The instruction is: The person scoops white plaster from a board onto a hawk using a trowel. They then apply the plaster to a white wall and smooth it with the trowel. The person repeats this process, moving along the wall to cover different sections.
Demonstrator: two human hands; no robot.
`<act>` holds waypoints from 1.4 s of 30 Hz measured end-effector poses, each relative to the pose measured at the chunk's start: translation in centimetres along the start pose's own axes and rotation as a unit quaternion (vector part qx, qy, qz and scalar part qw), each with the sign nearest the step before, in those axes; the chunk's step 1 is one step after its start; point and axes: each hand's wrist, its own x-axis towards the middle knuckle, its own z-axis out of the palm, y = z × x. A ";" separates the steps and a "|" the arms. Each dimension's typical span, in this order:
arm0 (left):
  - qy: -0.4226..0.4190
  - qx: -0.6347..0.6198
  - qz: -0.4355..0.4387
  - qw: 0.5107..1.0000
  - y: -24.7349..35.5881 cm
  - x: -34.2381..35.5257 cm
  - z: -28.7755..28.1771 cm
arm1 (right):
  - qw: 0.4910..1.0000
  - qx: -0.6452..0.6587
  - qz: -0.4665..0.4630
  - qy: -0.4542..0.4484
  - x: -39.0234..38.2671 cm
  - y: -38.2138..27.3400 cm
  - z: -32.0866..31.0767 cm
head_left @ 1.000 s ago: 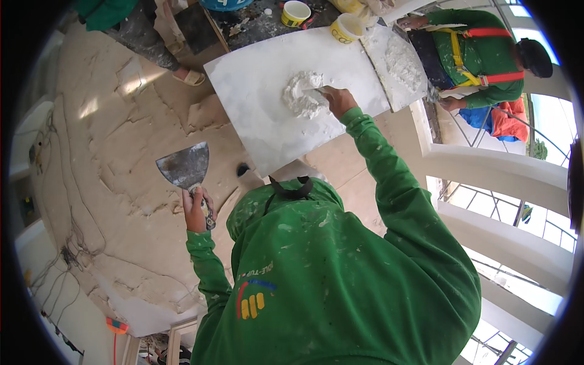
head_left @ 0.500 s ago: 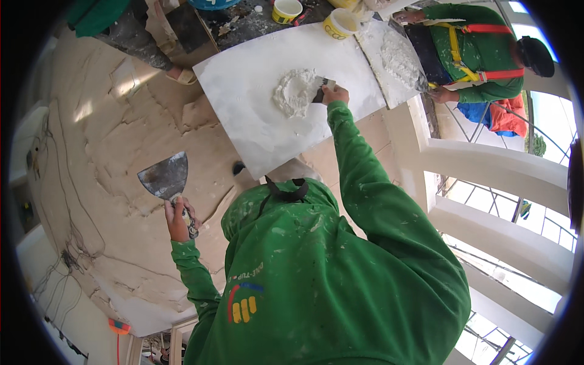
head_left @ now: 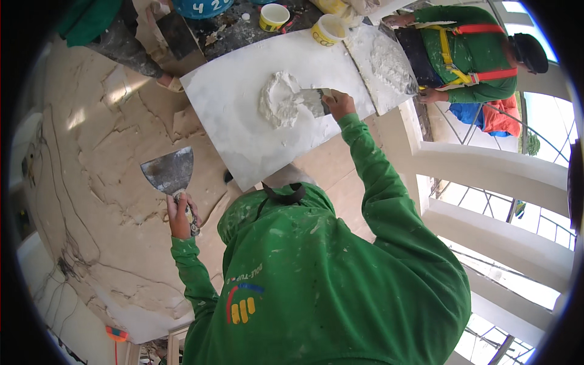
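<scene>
My left hand (head_left: 182, 214) is wrapped round the handle of a wide putty knife (head_left: 170, 171), its grey blade pointing up and away over the floor. On a white board (head_left: 237, 137) lies a heap of white putty (head_left: 278, 100). At the heap's right side my right hand (head_left: 340, 104) grips a second putty knife (head_left: 314, 102), whose blade lies low over the board with putty at its left end. Most of that knife's handle is hidden in my fingers.
Yellow-and-white tubs (head_left: 329, 29) and a blue bucket (head_left: 204, 6) stand behind the board. A co-worker in a harness (head_left: 471, 55) is at a second putty-covered board (head_left: 384, 61) on the right. Another person's leg (head_left: 125, 55) is at far left. Cables (head_left: 70, 243) trail over the floor.
My right hand has drawn back to the right and slightly nearer, showing more of its knife's blade. The heap has a changed shape. My left hand stays nearly still.
</scene>
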 end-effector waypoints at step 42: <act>0.252 -0.120 0.001 0.960 -2.3 -4.1 13.1 | 0.741 -0.114 -0.540 -0.382 18.4 -14.5 12.3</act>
